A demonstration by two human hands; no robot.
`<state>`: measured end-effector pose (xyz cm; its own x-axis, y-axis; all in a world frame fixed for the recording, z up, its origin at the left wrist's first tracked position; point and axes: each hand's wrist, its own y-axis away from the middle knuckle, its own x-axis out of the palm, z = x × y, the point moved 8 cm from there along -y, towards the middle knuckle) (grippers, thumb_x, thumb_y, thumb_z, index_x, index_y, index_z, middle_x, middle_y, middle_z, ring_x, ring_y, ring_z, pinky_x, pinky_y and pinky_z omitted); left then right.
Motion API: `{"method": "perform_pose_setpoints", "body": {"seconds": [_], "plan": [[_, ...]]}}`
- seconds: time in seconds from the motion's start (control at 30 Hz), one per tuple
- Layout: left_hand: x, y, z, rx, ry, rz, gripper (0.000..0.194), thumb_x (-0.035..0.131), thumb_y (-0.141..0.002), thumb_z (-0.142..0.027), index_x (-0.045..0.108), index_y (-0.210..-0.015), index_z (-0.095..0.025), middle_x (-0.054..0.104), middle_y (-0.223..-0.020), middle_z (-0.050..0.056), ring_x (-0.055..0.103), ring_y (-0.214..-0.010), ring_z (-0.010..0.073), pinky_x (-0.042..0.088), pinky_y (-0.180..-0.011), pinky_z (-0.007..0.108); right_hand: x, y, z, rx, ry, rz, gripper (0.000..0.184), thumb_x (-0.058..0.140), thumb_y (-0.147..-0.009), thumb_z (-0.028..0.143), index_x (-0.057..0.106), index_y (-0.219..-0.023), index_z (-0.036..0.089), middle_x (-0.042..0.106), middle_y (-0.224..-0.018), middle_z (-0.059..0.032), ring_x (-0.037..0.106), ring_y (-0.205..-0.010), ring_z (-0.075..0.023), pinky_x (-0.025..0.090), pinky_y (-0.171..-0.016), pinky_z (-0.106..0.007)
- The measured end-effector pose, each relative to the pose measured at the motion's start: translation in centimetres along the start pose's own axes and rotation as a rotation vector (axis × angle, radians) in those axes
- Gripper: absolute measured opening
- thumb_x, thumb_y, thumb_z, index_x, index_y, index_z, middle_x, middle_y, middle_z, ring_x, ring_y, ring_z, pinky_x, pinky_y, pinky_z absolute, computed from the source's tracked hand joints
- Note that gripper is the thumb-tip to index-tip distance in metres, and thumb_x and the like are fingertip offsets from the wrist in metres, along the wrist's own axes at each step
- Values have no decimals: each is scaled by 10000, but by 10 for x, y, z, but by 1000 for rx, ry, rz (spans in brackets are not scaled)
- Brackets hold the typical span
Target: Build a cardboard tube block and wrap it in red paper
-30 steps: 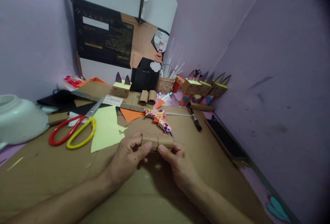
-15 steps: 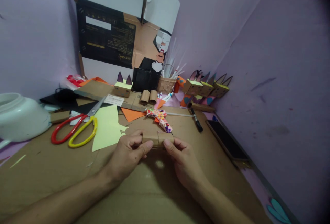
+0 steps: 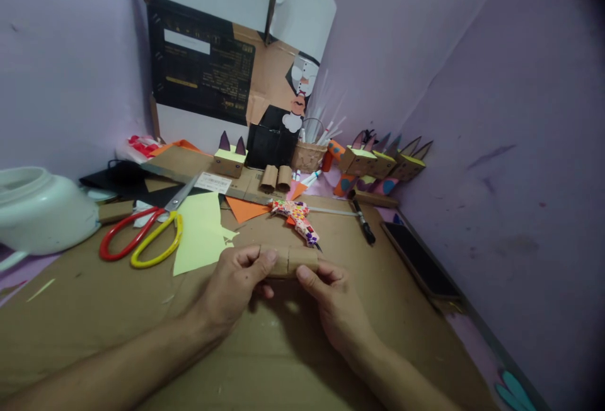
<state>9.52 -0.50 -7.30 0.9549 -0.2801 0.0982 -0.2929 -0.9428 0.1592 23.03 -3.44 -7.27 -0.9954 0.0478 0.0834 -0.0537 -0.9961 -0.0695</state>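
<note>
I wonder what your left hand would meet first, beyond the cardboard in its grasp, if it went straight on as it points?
Past the cardboard, the left hand would probably meet the glue gun, though it might pass above it; depth is unclear.

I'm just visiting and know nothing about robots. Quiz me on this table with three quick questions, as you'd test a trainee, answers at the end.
1. Which lies closest to the held cardboard? A) phone B) glue gun C) white pot
2. True or false: the left hand and the right hand both touch that cardboard.
3. Fill in: the scissors have one red handle and one ____ handle.

Key: 1 B; 2 true; 3 yellow
</note>
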Motion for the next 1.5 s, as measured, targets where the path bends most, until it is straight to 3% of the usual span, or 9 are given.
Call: {"method": "perform_pose_setpoints", "body": {"seconds": [0.23, 0.37, 0.7, 1.17, 1.27, 1.37, 1.43, 1.5], "plan": [[0, 1, -6, 36, -29, -4, 327, 627, -702, -437, 676, -643, -119, 608, -573, 26, 459, -425, 74, 323, -363, 165, 2, 1, 8, -51, 35, 24, 152, 658, -765, 304, 759, -855, 234, 666, -1037, -53, 583, -969, -230, 418, -868, -333], [2, 3, -11, 88, -21, 4, 304, 614, -713, -411, 676, -617, -129, 613, -591, 20, 457, -440, 68, 358, -388, 163, 5, 1, 15, -98, 44, 36, 145, 644, -772, 286, 760, -846, 240, 666, -1023, -47, 582, -964, -224, 410, -884, -333], [0, 3, -9, 77, -82, -29, 337, 589, -717, -441, 645, -587, -136, 540, -490, -6, 440, -411, 80, 311, -348, 169, 5, 2, 11, -43, 32, 19, 168, 644, -757, 307, 762, -825, 208, 700, -959, -58, 607, -921, -227, 442, -849, -330], [2, 4, -16, 103, -110, -9, 335, 590, -727, -444, 639, -577, -148, 537, -512, -6, 453, -469, 108, 388, -447, 218, 4, 3, 9, -21, 35, 18, 199, 651, -766, 348, 759, -835, 197, 706, -959, -77, 608, -937, -244, 451, -854, -358], [3, 7, -34, 248, -201, -28, 333, 581, -742, -384, 613, -492, -167, 562, -548, 8, 510, -573, 145, 431, -550, 246, 5, 3, 7, 8, -102, 29, 235, 646, -781, 371, 737, -917, 202, 713, -962, -81, 612, -970, -252, 462, -858, -371], [7, 10, -47, 361, -276, 15, 245, 590, -739, -304, 684, -550, -180, 670, -791, 53, 582, -860, 222, 452, -756, 289, 4, 3, 4, 48, -250, 10, 303, 650, -780, 390, 702, -1013, 203, 720, -952, -86, 618, -985, -263, 478, -844, -392], [10, 9, -47, 350, -287, 62, 192, 595, -739, -283, 732, -653, -179, 683, -920, 73, 556, -1008, 256, 426, -852, 311, 0, 3, 4, 39, -242, -28, 283, 657, -777, 380, 713, -988, 199, 709, -1003, -87, 587, -1054, -263, 446, -900, -396], [9, 7, -39, 272, -254, 91, 193, 611, -737, -301, 745, -728, -163, 687, -917, 88, 570, -986, 267, 431, -851, 333, -3, 3, 6, 16, -194, -49, 248, 658, -782, 360, 724, -963, 203, 692, -1061, -84, 555, -1104, -257, 413, -939, -391]]}}
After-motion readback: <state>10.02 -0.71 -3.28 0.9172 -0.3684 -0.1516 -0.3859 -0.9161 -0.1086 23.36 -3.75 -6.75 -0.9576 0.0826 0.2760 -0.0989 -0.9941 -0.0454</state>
